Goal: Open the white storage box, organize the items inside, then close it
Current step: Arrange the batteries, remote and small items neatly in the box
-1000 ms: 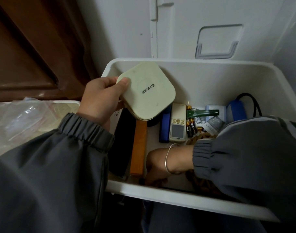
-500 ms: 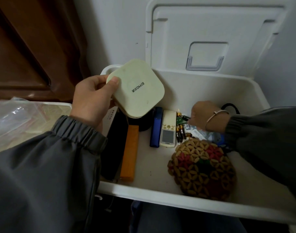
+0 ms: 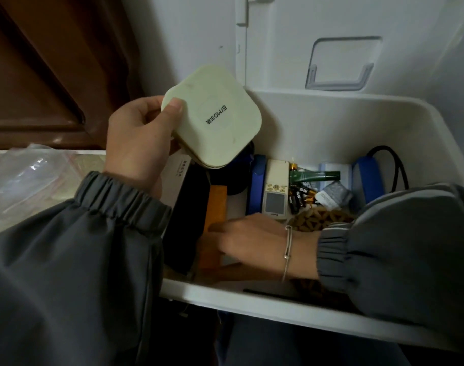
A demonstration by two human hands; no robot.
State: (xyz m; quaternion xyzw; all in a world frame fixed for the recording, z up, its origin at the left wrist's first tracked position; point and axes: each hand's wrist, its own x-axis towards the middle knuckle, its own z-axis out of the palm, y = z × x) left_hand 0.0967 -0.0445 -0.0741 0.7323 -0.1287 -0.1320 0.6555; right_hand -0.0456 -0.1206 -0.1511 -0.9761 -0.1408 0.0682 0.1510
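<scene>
While the left hand (image 3: 138, 138) is raised above the left end of the open white plastic storage box (image 3: 318, 122), it grips a cream, rounded-square plastic case (image 3: 215, 117) at one corner: the thumb presses on the labelled top face and the curled fingers support the underside. The case is tilted and is clear of the contents below it. The white box lid (image 3: 331, 35) stands upright behind the box.

The right hand (image 3: 246, 244) is inside the box at the near wall, palm down. Its fingers reach left onto the near end of a flat orange rectangular box (image 3: 215, 207), with the thumb spread below. Whether the fingers are closed on the orange box or only rest on it cannot be determined. A silver bracelet (image 3: 287, 249) is on the right wrist.

Contents from left to right:
- a tall black flat item (image 3: 186, 220) just beside the orange box
- a blue bar (image 3: 257, 186)
- a white handheld device with a small screen (image 3: 275, 191), touching the blue bar
- loose black batteries (image 3: 299, 196)
- a dark green tube (image 3: 315, 175)
- a blue device with a black cable (image 3: 368, 178)

A woven wooden bead mat (image 3: 320, 220) lies partly under the right sleeve. A clear plastic bag (image 3: 27, 180) lies outside the box on the left.
</scene>
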